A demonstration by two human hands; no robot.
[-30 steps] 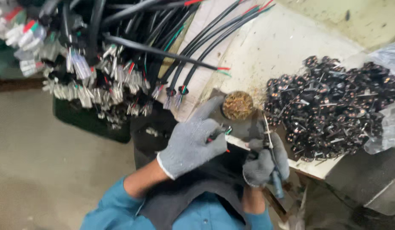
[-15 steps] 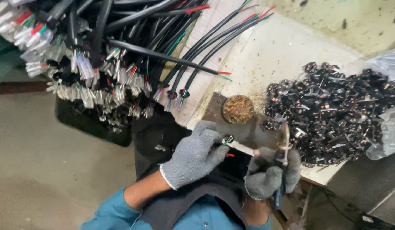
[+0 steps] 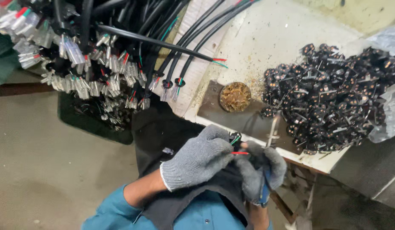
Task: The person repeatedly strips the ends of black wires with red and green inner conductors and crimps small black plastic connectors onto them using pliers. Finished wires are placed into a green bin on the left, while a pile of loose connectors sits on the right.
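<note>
We see the left hand [image 3: 199, 158], grey-gloved, low in the frame's centre, pinching a small black plug piece [image 3: 234, 138] with red and green wires showing at its fingertips. The right hand [image 3: 261, 170] (also gloved) is clenched around a blue-handled tool [image 3: 267, 170], its metal tip pointing up. Just above lie a round brass-coloured tin [image 3: 235, 96] and, at right, a heap of black plug pieces [image 3: 333, 98]. Black cables [image 3: 121, 51] hang at upper left.
</note>
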